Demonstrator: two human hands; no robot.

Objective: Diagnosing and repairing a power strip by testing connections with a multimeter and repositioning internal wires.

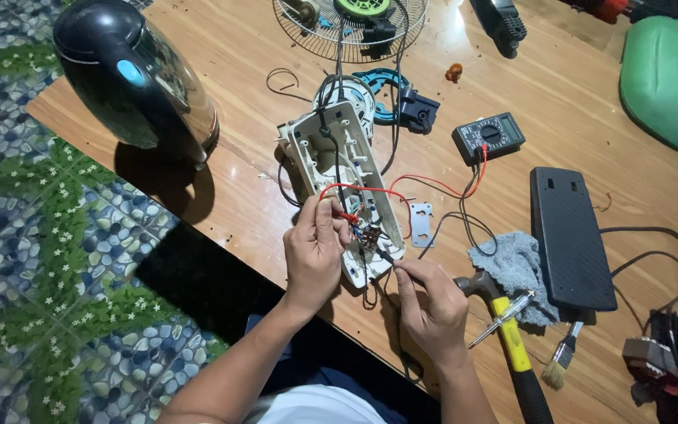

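Note:
An opened white plastic housing (331,153) with wires and a small switch block inside lies on the wooden table (221,47). My left hand (313,253) pinches a red test probe (345,215) and presses its tip into the housing. My right hand (431,305) holds a black test probe (386,257) against the switch block near the housing's near end. Red and black leads run from the probes to a dark multimeter (488,137) to the right.
A black rounded appliance (131,74) stands at the table's left corner. A fan grille (351,27) lies at the back. A black cover (568,235), grey rag (512,271), yellow-handled hammer (512,345), screwdriver (500,318), brush (561,361) and green casing (665,82) lie right.

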